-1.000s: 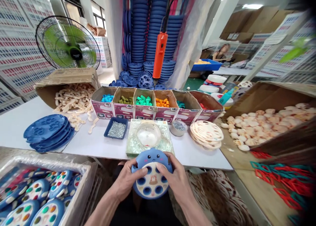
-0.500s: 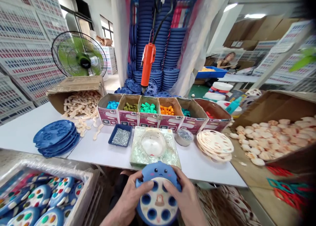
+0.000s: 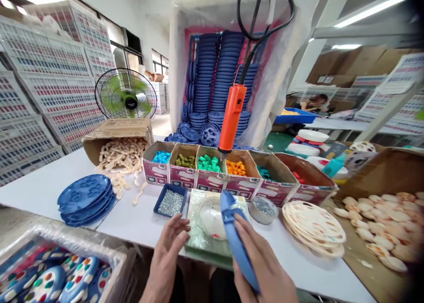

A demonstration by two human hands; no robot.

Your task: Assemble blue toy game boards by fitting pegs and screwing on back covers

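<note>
Seen from the worker's own head height, as an onlooker in the room would also find it, the white table (image 3: 132, 221) has both hands at its near edge. The right hand (image 3: 266, 270) grips the blue round piece (image 3: 233, 236), which stands nearly edge-on in front of the clear dish (image 3: 212, 217) and the flat box (image 3: 195, 206) beneath that dish. The left hand (image 3: 167, 250) is empty, its fingers loosely spread and apart from the piece, just below the blue tray (image 3: 184, 201) of small metal parts (image 3: 171, 203). To the right of the flat box lies the round tub (image 3: 265, 220) with similar contents, and beyond it the cream discs (image 3: 313, 223) in a stack. An orange driver (image 3: 232, 117) hangs above the row of bins (image 3: 185, 181), its tip near the green pegs (image 3: 209, 163).

Several faults appear possible. Since a single hand bears the upright piece, a loose grasp could let it tip or drop onto the dish; whether anything loose lies inside it cannot be told, but such contents could spill with the tilt. A low sweep of the left hand could catch the tray's rim and scatter the parts. Lifting the piece carelessly might knock the hanging driver and set it swinging; a wide rightward movement might jar the tub or disturb the stack.
</note>
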